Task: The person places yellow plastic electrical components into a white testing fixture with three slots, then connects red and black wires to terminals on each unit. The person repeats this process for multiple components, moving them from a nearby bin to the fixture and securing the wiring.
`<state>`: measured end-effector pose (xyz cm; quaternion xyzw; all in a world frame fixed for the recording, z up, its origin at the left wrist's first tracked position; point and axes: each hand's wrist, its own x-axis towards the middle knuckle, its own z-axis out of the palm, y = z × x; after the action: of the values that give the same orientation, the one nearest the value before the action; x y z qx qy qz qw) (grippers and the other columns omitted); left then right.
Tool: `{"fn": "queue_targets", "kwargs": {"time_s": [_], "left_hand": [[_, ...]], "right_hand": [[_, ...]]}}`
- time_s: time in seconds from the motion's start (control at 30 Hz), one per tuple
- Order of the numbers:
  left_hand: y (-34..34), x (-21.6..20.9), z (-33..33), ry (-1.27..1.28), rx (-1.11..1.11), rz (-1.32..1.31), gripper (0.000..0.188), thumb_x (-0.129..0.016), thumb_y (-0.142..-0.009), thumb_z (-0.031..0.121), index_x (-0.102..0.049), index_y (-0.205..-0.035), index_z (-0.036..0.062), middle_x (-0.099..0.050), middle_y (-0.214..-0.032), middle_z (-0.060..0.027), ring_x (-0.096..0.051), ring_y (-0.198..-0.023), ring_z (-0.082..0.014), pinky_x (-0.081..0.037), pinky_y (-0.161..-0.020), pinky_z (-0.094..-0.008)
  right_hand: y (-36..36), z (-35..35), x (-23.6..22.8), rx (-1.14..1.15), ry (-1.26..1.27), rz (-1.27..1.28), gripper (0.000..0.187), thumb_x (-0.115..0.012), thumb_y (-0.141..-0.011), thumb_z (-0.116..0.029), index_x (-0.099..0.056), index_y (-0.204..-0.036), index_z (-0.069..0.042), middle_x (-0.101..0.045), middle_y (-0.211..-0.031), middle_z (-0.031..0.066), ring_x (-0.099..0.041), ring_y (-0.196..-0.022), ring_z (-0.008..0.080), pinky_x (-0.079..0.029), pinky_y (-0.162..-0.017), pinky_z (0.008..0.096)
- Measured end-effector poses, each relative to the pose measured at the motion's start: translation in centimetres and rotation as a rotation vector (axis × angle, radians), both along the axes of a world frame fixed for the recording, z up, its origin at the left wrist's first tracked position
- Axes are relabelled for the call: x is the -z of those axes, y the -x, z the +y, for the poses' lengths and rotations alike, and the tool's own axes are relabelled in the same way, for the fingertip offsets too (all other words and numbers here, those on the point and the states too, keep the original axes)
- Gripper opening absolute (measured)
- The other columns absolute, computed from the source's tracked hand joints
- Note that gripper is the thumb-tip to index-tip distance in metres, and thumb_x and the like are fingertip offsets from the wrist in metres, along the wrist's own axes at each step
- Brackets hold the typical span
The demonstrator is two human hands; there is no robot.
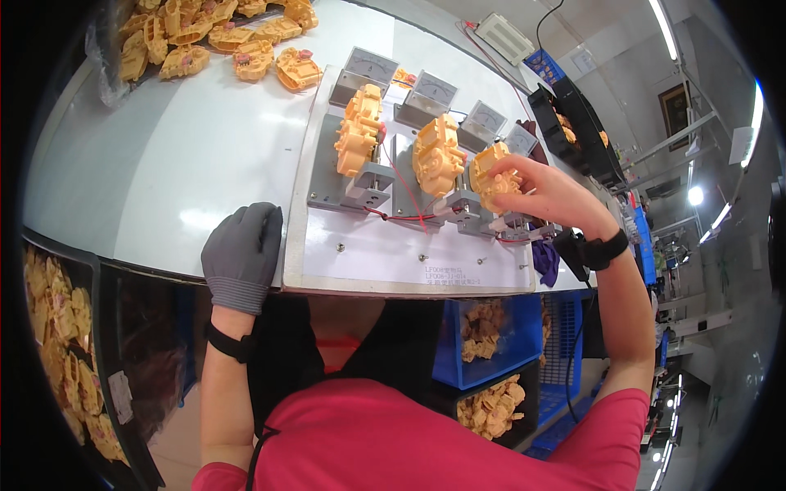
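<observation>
1. The room runs off to the right under bright ceiling tube lights (665, 29), and a white workbench (180, 164) curves across the view
2. A white fixture board (368, 266) lies on the bench, carrying grey clamp blocks (371, 188), red wires (404, 217) and a row of analog panel meters (431, 88) along its back
3. Three moulded yellow-orange plastic housings stand upright on the board: the left housing (360, 135), the middle housing (438, 157) and the right housing (485, 176)
4. The bare right hand (540, 186) is partly open in a C shape, its thumb and forefinger bent onto the right housing and holding it at its clamp; how firmly they press I cannot tell
5. The left hand (241, 250), in a grey glove, rests palm down on the bench just beside the board's left edge, fingers together and loosely bent; its palm is hidden, so I cannot tell whether anything is under it
6. More loose housings (184, 61) are heaped at the far left of the bench, beside clear plastic film (102, 61)
7. Below the bench, a black crate (102, 327) at left and a blue bin (446, 348) at right hold further yellowish parts
8. A purple cloth (546, 262) lies near the board's right edge, below the right wrist
</observation>
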<state>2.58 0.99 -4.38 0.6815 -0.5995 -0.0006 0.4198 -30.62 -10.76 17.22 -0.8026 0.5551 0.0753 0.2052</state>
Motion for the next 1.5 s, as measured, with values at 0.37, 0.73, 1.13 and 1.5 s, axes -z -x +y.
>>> {"fn": "queue_targets", "kwargs": {"time_s": [0.37,0.73,1.13,1.5], "left_hand": [[0.1,-0.1,0.3,-0.063,0.001,-0.019,0.009,-0.065,-0.09,0.018,-0.067,-0.095,0.0114,-0.067,-0.085,-0.0073,-0.065,-0.078,-0.0289,-0.05,-0.068,-0.0384],[0.3,-0.1,0.1,-0.109,-0.01,-0.058,0.012,-0.063,-0.09,0.019,-0.067,-0.099,0.011,-0.068,-0.091,-0.008,-0.065,-0.083,-0.0308,-0.051,-0.071,-0.0394],[0.6,0.0,0.2,-0.106,-0.037,-0.099,0.013,-0.065,-0.088,0.017,-0.067,-0.099,0.0106,-0.068,-0.088,-0.0087,-0.065,-0.081,-0.0298,-0.05,-0.07,-0.0391],[0.5,0.3,0.2,-0.066,-0.041,-0.138,0.017,-0.067,-0.086,0.018,-0.068,-0.1,0.0097,-0.068,-0.087,-0.0091,-0.066,-0.08,-0.0296,-0.05,-0.069,-0.0378]], "right_hand": [[6.7,12.9,2.3,0.311,0.807,-0.479,0.014,-0.061,-0.096,-0.006,-0.063,-0.11,-0.001,-0.065,-0.11,0.0061,-0.06,-0.099,0.0141,-0.048,-0.088,0.0287],[3.8,13.2,13.5,0.361,0.64,-0.619,0.013,-0.066,-0.09,-0.002,-0.067,-0.103,-0.001,-0.063,-0.1,0.0101,-0.06,-0.091,0.0227,-0.048,-0.082,0.0308],[3.7,11.7,14.9,0.222,0.743,-0.502,0.016,-0.073,-0.083,-0.002,-0.071,-0.099,-0.007,-0.062,-0.099,0.0068,-0.056,-0.094,0.026,-0.043,-0.081,0.036],[3.7,11.5,14.2,0.177,0.692,-0.526,0.017,-0.072,-0.079,-0.003,-0.069,-0.095,-0.007,-0.061,-0.096,0.0076,-0.056,-0.093,0.0278,-0.042,-0.083,0.0377]]}}
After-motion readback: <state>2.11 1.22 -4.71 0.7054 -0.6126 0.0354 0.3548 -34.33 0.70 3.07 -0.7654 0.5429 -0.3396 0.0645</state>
